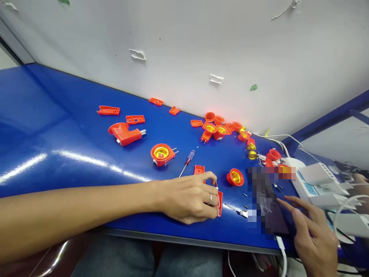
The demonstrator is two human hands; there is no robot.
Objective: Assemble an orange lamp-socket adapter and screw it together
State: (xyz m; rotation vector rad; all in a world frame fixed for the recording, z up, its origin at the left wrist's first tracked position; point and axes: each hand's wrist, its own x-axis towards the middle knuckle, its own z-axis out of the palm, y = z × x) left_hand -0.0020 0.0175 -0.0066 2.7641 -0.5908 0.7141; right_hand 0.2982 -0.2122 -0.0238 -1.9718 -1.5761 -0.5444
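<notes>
The left hand [187,200] grips an orange plastic casing piece [219,204] near a small screwdriver [186,161]. Right of that screwdriver, the right hand [314,234] lies open, fingers spread, against a blurred dark device [273,215].

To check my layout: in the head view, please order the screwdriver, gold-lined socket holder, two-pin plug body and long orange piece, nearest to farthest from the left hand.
1. Screwdriver, above the left hand.
2. Gold-lined socket holder, up and left.
3. Two-pin plug body, farther left.
4. Long orange piece, farthest left.
</notes>
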